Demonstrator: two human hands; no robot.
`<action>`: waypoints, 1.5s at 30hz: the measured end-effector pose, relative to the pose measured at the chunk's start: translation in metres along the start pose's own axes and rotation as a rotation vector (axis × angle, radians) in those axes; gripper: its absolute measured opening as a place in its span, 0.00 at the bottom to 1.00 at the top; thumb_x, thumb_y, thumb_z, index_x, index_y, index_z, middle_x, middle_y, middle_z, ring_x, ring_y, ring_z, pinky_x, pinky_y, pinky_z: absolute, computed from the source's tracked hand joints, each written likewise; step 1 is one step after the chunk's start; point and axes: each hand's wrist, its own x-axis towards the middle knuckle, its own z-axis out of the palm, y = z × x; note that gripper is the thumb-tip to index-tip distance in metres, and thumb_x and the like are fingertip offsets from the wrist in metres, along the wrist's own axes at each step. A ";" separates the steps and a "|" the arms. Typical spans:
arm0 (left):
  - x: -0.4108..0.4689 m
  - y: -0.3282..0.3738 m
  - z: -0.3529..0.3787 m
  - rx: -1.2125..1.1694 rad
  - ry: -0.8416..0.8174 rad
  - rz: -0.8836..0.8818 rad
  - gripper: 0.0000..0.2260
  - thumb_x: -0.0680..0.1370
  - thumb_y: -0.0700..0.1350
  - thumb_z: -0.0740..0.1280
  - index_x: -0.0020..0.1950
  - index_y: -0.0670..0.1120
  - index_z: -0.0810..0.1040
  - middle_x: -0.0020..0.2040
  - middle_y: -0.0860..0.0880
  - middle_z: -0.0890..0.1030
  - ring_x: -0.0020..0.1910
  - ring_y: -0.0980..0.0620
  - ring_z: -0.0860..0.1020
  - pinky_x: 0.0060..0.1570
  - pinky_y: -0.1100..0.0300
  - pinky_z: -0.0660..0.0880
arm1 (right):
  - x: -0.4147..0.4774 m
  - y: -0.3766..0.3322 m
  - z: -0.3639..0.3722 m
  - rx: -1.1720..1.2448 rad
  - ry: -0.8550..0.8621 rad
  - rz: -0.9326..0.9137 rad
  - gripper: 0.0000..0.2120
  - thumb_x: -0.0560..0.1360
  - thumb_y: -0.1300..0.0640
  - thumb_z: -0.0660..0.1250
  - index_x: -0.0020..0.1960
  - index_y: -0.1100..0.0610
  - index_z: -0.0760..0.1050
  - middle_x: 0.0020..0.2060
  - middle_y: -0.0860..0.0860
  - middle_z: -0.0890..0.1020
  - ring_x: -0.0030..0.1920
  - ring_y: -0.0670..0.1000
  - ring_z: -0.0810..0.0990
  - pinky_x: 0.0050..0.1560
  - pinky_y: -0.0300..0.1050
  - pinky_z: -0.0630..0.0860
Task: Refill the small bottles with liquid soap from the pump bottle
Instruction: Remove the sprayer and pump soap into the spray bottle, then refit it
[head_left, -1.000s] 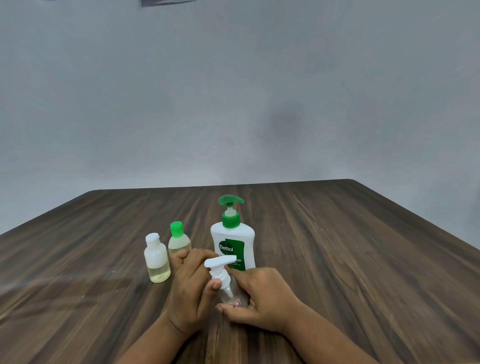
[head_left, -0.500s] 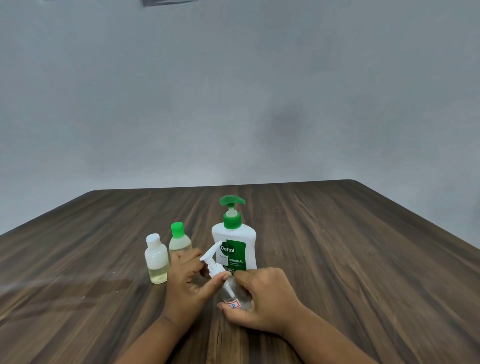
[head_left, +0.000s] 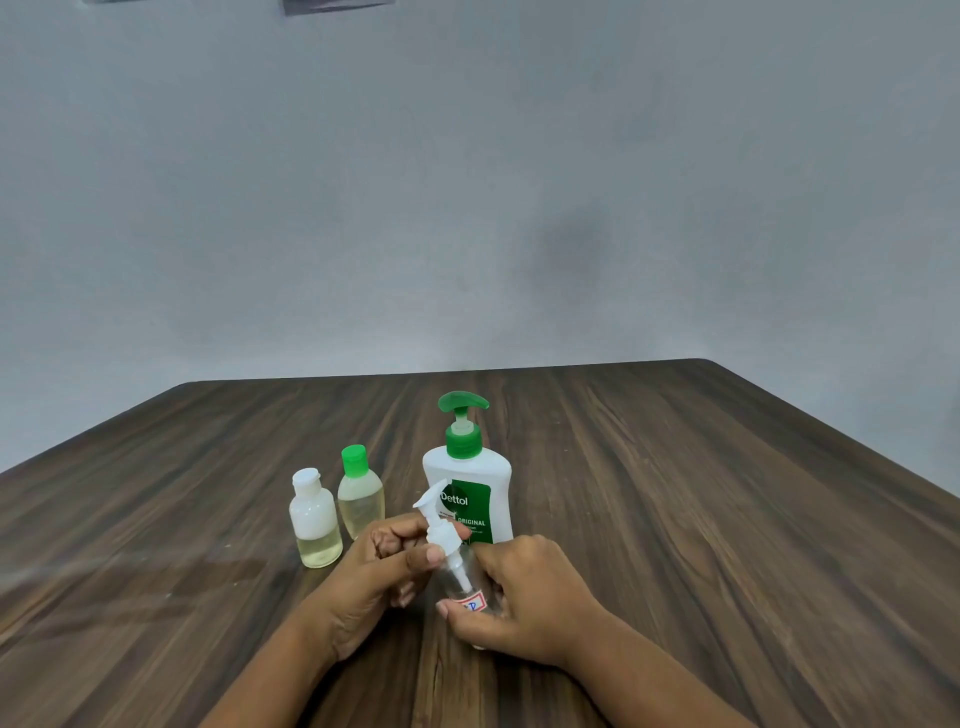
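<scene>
Left hand (head_left: 371, 582): thumb and curled fingers pinch the collar of a white plastic pump head (head_left: 439, 525). The head is tilted, nozzle pointing up and left. Its thin white dip tube (head_left: 461, 574) runs down and right into a small clear plastic bottle (head_left: 477, 569).

Right hand (head_left: 524, 608): fingers wrapped round that clear bottle from the right, thumb across the front low down. It grips the bottle near the table's front centre. The bottle base is hidden by the hand, so I can't tell if it sits on the wood. A red-bordered white label (head_left: 471, 604) with blue writing shows just beside the thumb tip. Fill level in this bottle is not readable. The pump collar looks raised off the neck, but the clear plastic makes that hard to confirm.

Soap source: a white plastic Dettol pump bottle with a green label and green pump top (head_left: 467, 483) stands upright just behind the hands, untouched.

Left of it, two more small bottles stand upright, close side by side:
- clear bottle with a green flip cap (head_left: 361, 501), pale yellowish liquid inside, just behind the left hand's knuckles
- clear bottle with a white cap (head_left: 314, 525), yellowish liquid in the lower part, nearer the camera and further left, apart from the hand

Everything sits on a dark brown wood-grain table (head_left: 701, 519). A plain grey wall (head_left: 467, 208) is behind it.
</scene>
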 end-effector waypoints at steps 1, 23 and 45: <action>0.000 0.000 0.000 -0.004 0.009 -0.002 0.22 0.57 0.55 0.80 0.43 0.43 0.84 0.26 0.51 0.69 0.23 0.58 0.62 0.22 0.67 0.58 | 0.000 0.000 0.000 -0.004 -0.004 -0.001 0.19 0.69 0.36 0.61 0.34 0.51 0.67 0.26 0.44 0.69 0.27 0.46 0.68 0.28 0.33 0.58; 0.002 -0.005 0.001 -0.050 0.202 -0.039 0.22 0.48 0.54 0.83 0.36 0.49 0.81 0.38 0.41 0.73 0.41 0.45 0.68 0.37 0.57 0.63 | 0.001 -0.001 0.002 -0.072 -0.002 0.012 0.18 0.70 0.34 0.61 0.37 0.48 0.65 0.29 0.42 0.69 0.29 0.42 0.66 0.28 0.32 0.55; 0.001 -0.003 -0.004 -0.091 -0.002 -0.014 0.30 0.59 0.51 0.80 0.58 0.45 0.80 0.45 0.44 0.77 0.40 0.45 0.69 0.36 0.59 0.65 | 0.000 0.000 0.005 -0.110 0.067 0.034 0.18 0.69 0.35 0.61 0.35 0.47 0.63 0.25 0.42 0.66 0.25 0.43 0.65 0.26 0.33 0.54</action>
